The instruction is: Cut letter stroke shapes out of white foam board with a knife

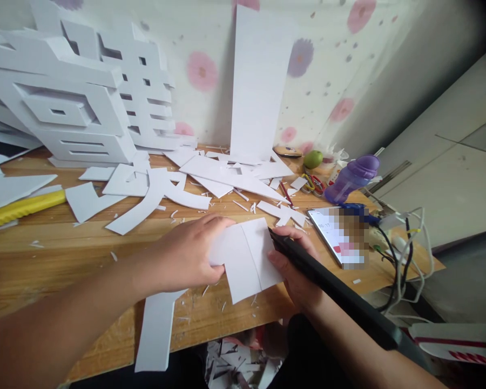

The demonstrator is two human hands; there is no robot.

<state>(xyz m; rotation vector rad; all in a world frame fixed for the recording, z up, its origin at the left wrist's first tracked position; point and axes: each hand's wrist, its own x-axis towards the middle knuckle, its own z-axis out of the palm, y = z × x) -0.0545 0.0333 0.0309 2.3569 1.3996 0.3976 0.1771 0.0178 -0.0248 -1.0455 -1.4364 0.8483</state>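
My left hand lies curled over the left part of a white foam board piece near the front edge of the wooden table, pressing it down. My right hand grips a long black cutter tool whose tip rests at the piece's right edge. A straight line runs down the middle of the white piece. The right hand's fingers are wrapped round the tool.
White foam cut-outs and scraps litter the table, with large white block shapes at the back left and a tall white strip against the wall. A phone, purple bottle, green fruit, scissors, cables and a yellow strip lie around.
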